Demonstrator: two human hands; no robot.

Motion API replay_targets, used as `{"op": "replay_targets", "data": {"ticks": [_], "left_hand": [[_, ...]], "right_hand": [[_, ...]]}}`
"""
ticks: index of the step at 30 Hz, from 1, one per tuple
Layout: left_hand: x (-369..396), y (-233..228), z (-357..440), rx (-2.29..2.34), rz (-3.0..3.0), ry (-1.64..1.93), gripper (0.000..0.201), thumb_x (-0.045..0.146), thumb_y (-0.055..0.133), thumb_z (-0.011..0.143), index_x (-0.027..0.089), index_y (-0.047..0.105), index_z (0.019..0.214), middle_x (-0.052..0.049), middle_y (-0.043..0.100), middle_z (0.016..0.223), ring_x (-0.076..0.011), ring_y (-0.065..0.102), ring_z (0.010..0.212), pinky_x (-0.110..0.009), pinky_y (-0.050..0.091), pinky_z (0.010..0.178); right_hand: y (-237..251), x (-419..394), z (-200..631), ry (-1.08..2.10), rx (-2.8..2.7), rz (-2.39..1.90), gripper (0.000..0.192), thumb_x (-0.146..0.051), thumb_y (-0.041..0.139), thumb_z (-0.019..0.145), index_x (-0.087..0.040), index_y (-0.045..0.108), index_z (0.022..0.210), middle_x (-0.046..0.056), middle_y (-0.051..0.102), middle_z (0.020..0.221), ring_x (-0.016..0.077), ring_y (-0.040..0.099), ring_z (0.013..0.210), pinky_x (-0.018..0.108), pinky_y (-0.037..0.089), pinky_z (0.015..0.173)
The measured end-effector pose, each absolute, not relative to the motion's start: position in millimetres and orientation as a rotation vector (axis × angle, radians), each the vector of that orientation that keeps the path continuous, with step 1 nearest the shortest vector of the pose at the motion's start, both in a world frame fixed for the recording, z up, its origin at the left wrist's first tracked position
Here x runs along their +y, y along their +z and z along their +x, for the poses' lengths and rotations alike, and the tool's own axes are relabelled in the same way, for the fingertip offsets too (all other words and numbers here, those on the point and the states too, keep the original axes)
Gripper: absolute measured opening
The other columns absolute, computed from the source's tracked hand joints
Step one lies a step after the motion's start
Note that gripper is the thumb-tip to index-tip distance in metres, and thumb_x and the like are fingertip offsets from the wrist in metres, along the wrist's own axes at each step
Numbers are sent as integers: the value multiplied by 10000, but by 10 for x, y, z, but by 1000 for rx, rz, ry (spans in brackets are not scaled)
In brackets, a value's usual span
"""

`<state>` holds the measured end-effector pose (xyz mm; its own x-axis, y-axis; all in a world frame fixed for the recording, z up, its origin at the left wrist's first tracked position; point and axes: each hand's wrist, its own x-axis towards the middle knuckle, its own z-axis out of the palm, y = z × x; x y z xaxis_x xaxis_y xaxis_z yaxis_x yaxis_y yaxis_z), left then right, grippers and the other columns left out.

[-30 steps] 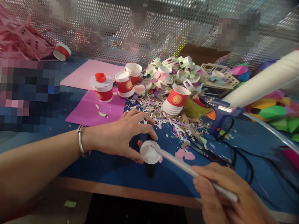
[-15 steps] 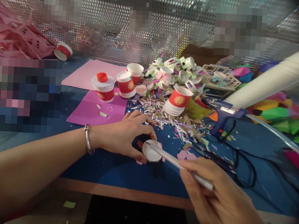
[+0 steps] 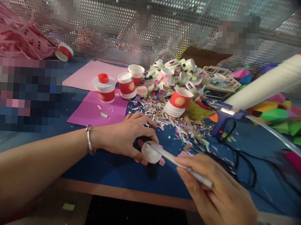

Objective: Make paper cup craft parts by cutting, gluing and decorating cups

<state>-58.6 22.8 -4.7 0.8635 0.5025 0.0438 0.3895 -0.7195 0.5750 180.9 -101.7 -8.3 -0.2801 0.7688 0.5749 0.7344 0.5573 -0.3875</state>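
Observation:
In the head view, my left hand (image 3: pixel 130 135) is closed around the rim of a small round white paper piece (image 3: pixel 152 156), shaped like a shallow cup base. Thumb and fingertips grip it from the left, and small pink paper tabs (image 3: pixel 162 160) stick out around it. Between the thumb and fingers of my right hand (image 3: pixel 214 187) is a thin white stick (image 3: pixel 171 158), slanting down to the left. Its tip reaches inside the round piece; whether it touches the bottom I cannot tell. Beyond my left hand lies a purple sheet (image 3: pixel 89 112) with paper scraps on it.
Red-and-white paper cups (image 3: pixel 178 101) stand behind my hands, one with a disc and red ring on top (image 3: pixel 103 79). Paper scraps (image 3: pixel 158 109) and a heap of cut cup pieces (image 3: pixel 173 68) lie beyond. At right are a blue glue gun (image 3: pixel 224 118), black cables (image 3: pixel 249 159) and a white tube (image 3: pixel 270 75).
My right hand and the stick have shifted slightly to the left. The round white piece sits a little further left, still gripped by my left hand.

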Motion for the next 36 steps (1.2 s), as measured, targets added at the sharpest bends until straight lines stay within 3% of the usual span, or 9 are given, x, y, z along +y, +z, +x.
{"op": "replay_targets", "data": {"ticks": [5,11,19,26,36], "left_hand": [[222,-56,-567,668,2449,258,520,454,875,707,310,694,1174,-76,518,1373,-329,402,1297,-489,370,1077],[246,-58,-563,663,2419,250,530,478,879,693,283,703,1153,-86,523,1348,-350,400,1285,-498,360,1069],[250,-76,-577,619,2452,286,501,494,863,720,281,704,1145,-83,552,1302,-339,423,1245,-479,368,1034],[248,-73,-579,621,2450,287,485,455,882,706,277,709,1122,-73,555,1287,-328,427,1234,-450,368,1019],[252,-86,-578,597,2452,313,488,463,885,706,264,720,1120,-80,576,1287,-318,433,1210,-451,365,1018]], "right_hand": [[-25,-1007,1856,-41,-2140,-1195,152,-164,583,985,-204,668,1104,2,771,945,120,723,922,180,474,983],[102,-1000,1876,-181,-2246,-1218,134,-214,556,1001,-219,646,1100,15,782,920,170,752,842,256,555,863],[294,-958,1902,-166,-2312,-1186,103,-259,577,976,-250,631,1063,19,781,921,215,751,788,324,580,797],[551,-723,1767,80,-2393,-1113,137,-249,550,976,-241,639,873,-25,710,718,123,654,563,246,493,549],[389,-537,1651,439,-2104,-1186,168,-261,621,967,-230,668,809,-50,674,632,90,617,495,211,461,495]]}}
